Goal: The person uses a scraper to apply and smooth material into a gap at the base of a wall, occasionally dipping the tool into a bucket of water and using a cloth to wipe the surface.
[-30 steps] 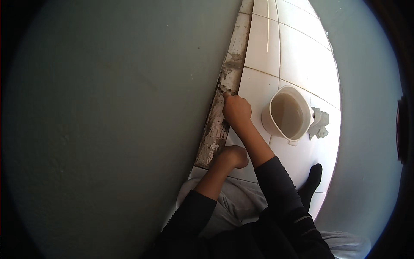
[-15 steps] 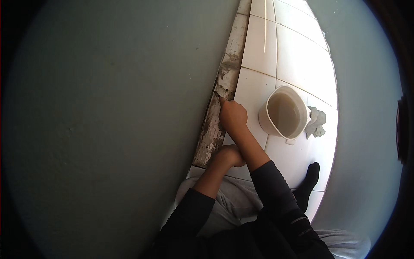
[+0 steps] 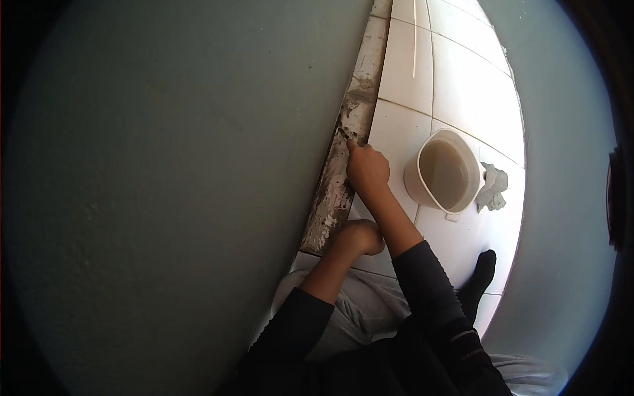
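My right hand (image 3: 368, 168) is curled at the dirty, flaking skirting strip (image 3: 361, 61) along the left wall, index finger toward a dark, pitted patch. Something small and dark is at its fingertips, too small to make out. My left hand (image 3: 362, 238) is lower, bent on the tiles beside the strip's near end, just left of my right forearm, its fingers hidden. A white plastic container (image 3: 415, 183) of cloudy liquid stands to the right of my right hand, with a crumpled grey cloth (image 3: 493, 188) beside it.
Grey-green walls (image 3: 178, 165) flank a narrow white-tiled floor (image 3: 465, 79), the left one close along my side, the right one (image 3: 561, 198) curving at the rim. My sock-covered foot (image 3: 481, 274) and grey-trousered legs (image 3: 356, 307) occupy the near floor.
My right hand dipped slightly toward me, then moved back up along the strip since half a second ago. The view has shifted a little; the container and cloth stay in place.
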### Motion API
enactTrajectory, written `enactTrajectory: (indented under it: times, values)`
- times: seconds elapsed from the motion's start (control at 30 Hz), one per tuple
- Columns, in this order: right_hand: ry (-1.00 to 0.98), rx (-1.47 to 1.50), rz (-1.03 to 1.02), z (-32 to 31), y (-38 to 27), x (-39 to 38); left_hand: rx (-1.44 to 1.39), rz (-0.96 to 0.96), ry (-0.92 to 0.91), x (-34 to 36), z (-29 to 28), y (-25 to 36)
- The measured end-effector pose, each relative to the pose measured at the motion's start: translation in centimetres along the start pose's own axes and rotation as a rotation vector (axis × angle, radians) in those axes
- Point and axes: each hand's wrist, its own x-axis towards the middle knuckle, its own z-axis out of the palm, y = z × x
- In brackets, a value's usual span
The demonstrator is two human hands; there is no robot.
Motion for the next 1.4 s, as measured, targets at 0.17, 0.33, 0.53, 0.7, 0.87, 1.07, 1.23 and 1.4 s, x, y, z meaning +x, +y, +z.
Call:
enactTrajectory:
  times: [0.17,0.33,0.53,0.7,0.87,1.07,1.23,1.4]
  values:
    - [-0.093,-0.009,0.037,-0.3,0.1,0.8,0.063,0.01,-0.028,0.8,0.1,-0.1]
    - [-0.029,0.004,0.046,0.0,-0.1,0.8,0.005,0.036,0.024,0.5,0.3,-0.1]
    - [-0.063,0.024,0.034,-0.1,-1.2,0.4,0.007,0.024,0.034,0.5,0.5,-0.7]
    - [-0.057,0.021,0.06,-0.2,-0.5,1.3,-0.009,-0.008,-0.004,0.1,-0.1,0.1]
    - [-0.04,-0.001,0.041,0.6,-1.3,-0.5,0.013,0.013,0.079,-1.3,-0.2,0.3]
    - [-0.041,-0.003,0.054,-0.2,-0.6,1.8,0.011,-0.013,-0.018,-0.1,-0.3,0.3]
    - [-0.061,-0.036,0.048,0.0,-0.9,0.3,-0.006,0.01,0.065,0.1,0.4,-0.1]
    - [-0.073,-0.05,0.023,-0.2,-1.4,0.5,0.017,0.019,0.014,-0.5,-0.4,-0.1]
